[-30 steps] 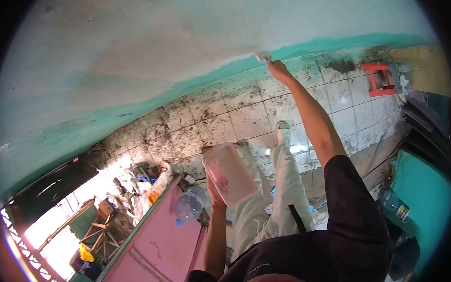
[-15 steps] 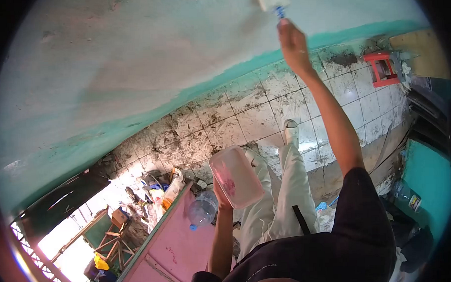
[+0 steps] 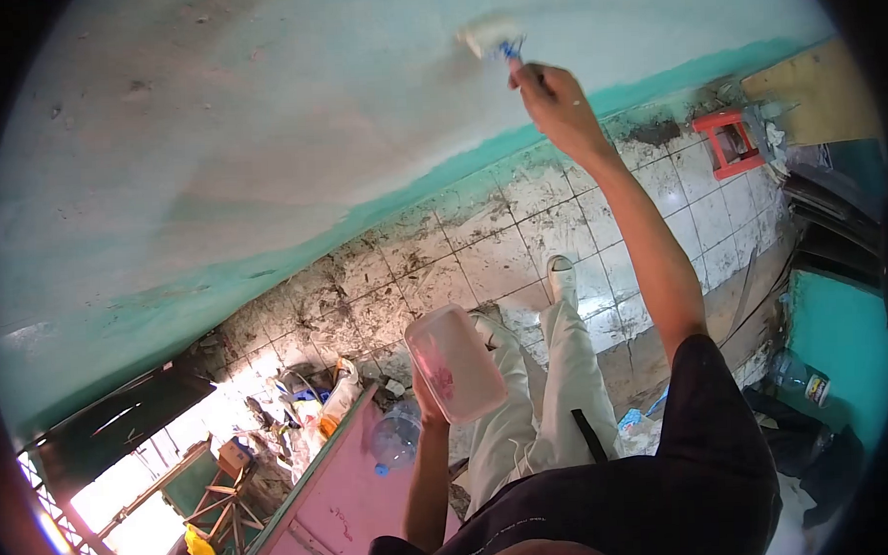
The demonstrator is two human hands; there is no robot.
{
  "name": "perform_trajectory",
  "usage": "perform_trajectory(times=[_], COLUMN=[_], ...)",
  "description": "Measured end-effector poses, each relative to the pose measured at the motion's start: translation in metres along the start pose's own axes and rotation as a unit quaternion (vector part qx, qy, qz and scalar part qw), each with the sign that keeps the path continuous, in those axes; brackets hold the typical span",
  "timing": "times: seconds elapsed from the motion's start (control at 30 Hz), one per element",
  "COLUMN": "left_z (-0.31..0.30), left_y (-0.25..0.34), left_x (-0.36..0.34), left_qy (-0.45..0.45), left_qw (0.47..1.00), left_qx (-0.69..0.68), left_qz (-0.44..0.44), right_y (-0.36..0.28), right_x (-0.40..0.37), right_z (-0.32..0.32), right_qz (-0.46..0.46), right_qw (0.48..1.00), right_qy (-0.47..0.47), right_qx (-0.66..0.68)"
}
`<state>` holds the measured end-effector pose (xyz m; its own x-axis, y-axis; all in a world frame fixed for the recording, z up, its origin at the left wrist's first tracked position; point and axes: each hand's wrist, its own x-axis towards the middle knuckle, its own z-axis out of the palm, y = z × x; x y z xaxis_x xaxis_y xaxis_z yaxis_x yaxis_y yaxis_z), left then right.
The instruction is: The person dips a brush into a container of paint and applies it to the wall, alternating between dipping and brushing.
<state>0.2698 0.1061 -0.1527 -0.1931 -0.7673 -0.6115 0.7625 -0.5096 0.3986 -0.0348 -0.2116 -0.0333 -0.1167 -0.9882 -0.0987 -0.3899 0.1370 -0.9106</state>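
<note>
Wrapped round the handle of a paintbrush (image 3: 502, 46), my right hand (image 3: 555, 102) is raised at the wall (image 3: 291, 97). The brush has a pale, wide head with blue on its lower part, and its bristles lie at the wall's whitish-grey surface. A teal band runs along the bottom of that wall. Low in front of my body, my left hand (image 3: 429, 400) grips a translucent plastic container (image 3: 457, 363) from its side and underneath. Pinkish colour shows in the container, and the fingers below it are mostly hidden.
Dirty white floor tiles (image 3: 502, 256) lie under my feet. A red stool (image 3: 728, 143) stands at the far right by a wooden board (image 3: 814, 93). Close to my left arm, a large clear bottle (image 3: 396, 436) rests by a pink panel (image 3: 344, 486). Clutter (image 3: 306, 400) lies beyond the panel.
My right hand has moved the paintbrush left and slightly down across the wall, and the brush has tilted leftward. My left hand and the container sit slightly lower and further left in view.
</note>
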Motion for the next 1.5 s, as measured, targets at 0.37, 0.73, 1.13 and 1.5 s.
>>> perform_trajectory(times=[0.37, 0.73, 1.13, 1.5], left_z=[-0.072, -0.020, -0.012, 0.074], left_y=[-0.008, 0.004, 0.015, 0.027], left_x=[-0.011, -0.019, -0.022, 0.033], left_qy=[0.147, -0.017, 0.040, -0.017], left_qw=[0.985, 0.997, 0.996, 0.992], left_qx=[-0.095, -0.060, -0.057, -0.056], left_qz=[0.002, 0.045, 0.060, 0.114], right_y=[0.257, -0.075, 0.189, -0.092], right_x=[0.053, -0.007, 0.036, -0.006], right_z=[0.097, -0.011, 0.086, -0.031], right_qz=[0.062, -0.109, 0.270, -0.197], right_qw=[0.994, 0.990, 0.959, 0.969], right_qy=[0.004, 0.083, -0.064, 0.099], right_qx=[-0.095, 0.019, -0.062, 0.111])
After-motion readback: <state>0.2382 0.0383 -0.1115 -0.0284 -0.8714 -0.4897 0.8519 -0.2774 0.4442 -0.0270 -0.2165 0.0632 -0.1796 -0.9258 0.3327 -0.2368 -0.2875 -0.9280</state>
